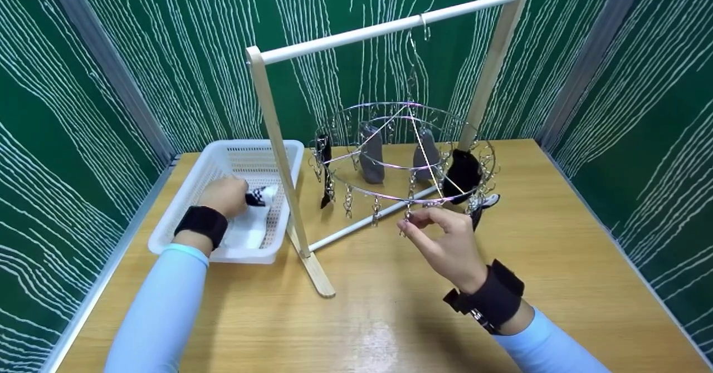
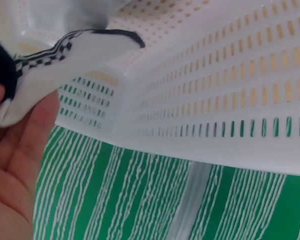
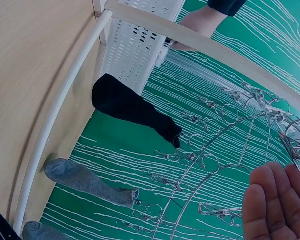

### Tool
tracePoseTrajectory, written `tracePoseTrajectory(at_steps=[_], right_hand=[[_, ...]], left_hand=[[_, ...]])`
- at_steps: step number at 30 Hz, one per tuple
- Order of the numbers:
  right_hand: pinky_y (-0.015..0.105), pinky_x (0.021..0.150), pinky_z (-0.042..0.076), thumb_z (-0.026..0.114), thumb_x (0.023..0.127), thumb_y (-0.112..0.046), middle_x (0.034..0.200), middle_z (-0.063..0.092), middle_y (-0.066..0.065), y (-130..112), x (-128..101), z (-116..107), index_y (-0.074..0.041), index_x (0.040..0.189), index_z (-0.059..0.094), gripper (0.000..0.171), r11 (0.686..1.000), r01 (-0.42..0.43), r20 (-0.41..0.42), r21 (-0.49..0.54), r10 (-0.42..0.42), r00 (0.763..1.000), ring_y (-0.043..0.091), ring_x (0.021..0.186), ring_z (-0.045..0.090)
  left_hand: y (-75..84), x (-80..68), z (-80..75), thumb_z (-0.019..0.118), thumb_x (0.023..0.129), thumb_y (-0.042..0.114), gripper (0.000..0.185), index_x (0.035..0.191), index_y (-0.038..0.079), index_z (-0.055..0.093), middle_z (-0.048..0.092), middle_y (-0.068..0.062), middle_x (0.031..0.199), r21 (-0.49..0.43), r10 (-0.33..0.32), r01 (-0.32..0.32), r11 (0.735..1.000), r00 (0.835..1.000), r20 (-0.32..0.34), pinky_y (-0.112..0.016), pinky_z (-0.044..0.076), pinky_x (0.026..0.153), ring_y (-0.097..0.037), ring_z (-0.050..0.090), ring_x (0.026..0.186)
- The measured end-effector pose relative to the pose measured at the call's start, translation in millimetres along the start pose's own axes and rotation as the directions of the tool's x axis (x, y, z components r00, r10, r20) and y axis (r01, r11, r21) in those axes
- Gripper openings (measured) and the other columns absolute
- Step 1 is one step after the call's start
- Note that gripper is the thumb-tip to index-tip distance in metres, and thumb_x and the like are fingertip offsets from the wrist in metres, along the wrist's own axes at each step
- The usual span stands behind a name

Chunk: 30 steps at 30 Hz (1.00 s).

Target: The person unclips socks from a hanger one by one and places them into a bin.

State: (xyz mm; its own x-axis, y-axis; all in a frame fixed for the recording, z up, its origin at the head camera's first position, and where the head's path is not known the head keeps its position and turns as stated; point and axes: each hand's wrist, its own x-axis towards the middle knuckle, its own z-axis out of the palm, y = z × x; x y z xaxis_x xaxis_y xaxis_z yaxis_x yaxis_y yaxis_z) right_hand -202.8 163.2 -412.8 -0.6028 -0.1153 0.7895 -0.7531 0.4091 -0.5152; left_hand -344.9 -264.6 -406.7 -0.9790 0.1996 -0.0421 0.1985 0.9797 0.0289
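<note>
My left hand (image 1: 223,195) is inside the white plastic basket (image 1: 248,255) and grips a white sock (image 2: 85,55) with a black-and-white checkered band. More white fabric (image 1: 245,229) lies on the basket floor below it. To the right, my right hand (image 1: 451,245) pinches a small metal clip (image 1: 407,217) between thumb and fingertip. That clip hangs from the near side of a round metal drying hanger (image 1: 384,166). In the right wrist view the clip (image 3: 291,149) appears by the fingers, with no fabric in it.
A wooden stand (image 1: 267,111) with a white bar (image 1: 356,34) carries the hanger. Grey socks (image 1: 372,158), black socks (image 1: 463,173) and a black-and-white sock (image 1: 490,201) hang from it, among several bare clips. Green, white-streaked walls (image 1: 211,55) surround the wooden table (image 1: 312,334).
</note>
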Motion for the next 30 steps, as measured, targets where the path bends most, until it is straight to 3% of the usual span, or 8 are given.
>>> tracePoseTrajectory(at_steps=[6,11,15,20,23,26,30], right_hand=[[0.011,0.075,0.055,0.087,0.084,0.007,0.079,0.080,0.003,-0.4,0.3,-0.1,-0.003,0.088,0.079,0.014,1.000,-0.002,0.000,0.002,0.002,1.000,0.010,0.071,0.071],[0.011,0.075,0.055,0.087,0.083,0.006,0.079,0.080,0.003,-0.5,0.6,0.8,-0.004,0.087,0.079,0.014,1.000,-0.005,-0.001,-0.005,0.005,1.000,0.010,0.071,0.071],[0.012,0.075,0.055,0.087,0.083,0.006,0.079,0.080,0.003,0.0,0.7,1.9,-0.003,0.087,0.079,0.014,1.000,0.005,-0.003,-0.003,-0.006,1.000,0.011,0.071,0.072],[0.012,0.075,0.056,0.086,0.084,0.007,0.079,0.080,0.002,0.4,1.0,2.6,-0.003,0.088,0.079,0.013,1.000,0.006,0.000,0.006,-0.006,1.000,0.011,0.071,0.072],[0.012,0.075,0.056,0.086,0.084,0.007,0.079,0.080,0.002,0.6,1.0,2.4,-0.003,0.089,0.079,0.013,1.000,-0.001,0.005,0.008,0.001,1.000,0.010,0.072,0.072],[0.011,0.076,0.056,0.087,0.084,0.007,0.080,0.080,0.003,0.7,1.3,1.9,-0.002,0.089,0.079,0.013,1.000,-0.007,0.010,0.009,0.007,1.000,0.010,0.072,0.072],[0.011,0.077,0.055,0.087,0.084,0.007,0.080,0.081,0.003,0.5,1.8,0.8,-0.003,0.089,0.079,0.013,1.000,-0.016,0.009,0.002,0.016,1.000,0.010,0.073,0.072]], left_hand=[[7.9,4.1,2.2,0.070,0.092,0.001,0.009,0.100,-0.002,0.072,0.072,-0.017,0.095,-0.004,-0.010,0.011,1.000,0.992,0.124,-0.050,0.058,0.080,-0.029,0.063,0.079],[16.9,0.2,0.4,0.073,0.089,0.002,0.011,0.100,-0.001,0.074,0.070,-0.014,0.095,-0.013,-0.034,0.038,0.999,0.973,0.227,-0.045,0.057,0.083,-0.028,0.061,0.082],[23.0,-7.2,-4.1,0.075,0.086,0.002,0.007,0.094,0.001,0.075,0.066,-0.011,0.094,0.002,-0.062,0.064,0.998,0.947,0.315,-0.039,0.053,0.080,-0.027,0.058,0.083],[23.5,-11.6,-7.0,0.077,0.089,0.009,0.010,0.097,0.003,0.076,0.066,-0.012,0.099,-0.030,-0.121,0.144,0.989,0.910,0.396,-0.041,0.054,0.086,-0.029,0.058,0.090],[19.7,-6.2,-4.1,0.077,0.089,0.010,0.008,0.094,0.004,0.076,0.066,-0.010,0.096,-0.053,-0.102,0.132,0.990,0.918,0.383,-0.039,0.053,0.081,-0.027,0.058,0.086],[15.1,2.0,-2.1,0.076,0.088,0.009,0.010,0.095,0.003,0.077,0.070,-0.010,0.095,-0.076,-0.043,0.071,0.995,0.946,0.321,-0.039,0.054,0.079,-0.026,0.061,0.083],[12.9,7.3,-8.3,0.072,0.093,0.011,0.029,0.117,-0.003,0.077,0.078,-0.020,0.116,-0.126,0.020,0.008,0.992,0.977,0.214,-0.052,0.060,0.098,-0.035,0.073,0.104]])
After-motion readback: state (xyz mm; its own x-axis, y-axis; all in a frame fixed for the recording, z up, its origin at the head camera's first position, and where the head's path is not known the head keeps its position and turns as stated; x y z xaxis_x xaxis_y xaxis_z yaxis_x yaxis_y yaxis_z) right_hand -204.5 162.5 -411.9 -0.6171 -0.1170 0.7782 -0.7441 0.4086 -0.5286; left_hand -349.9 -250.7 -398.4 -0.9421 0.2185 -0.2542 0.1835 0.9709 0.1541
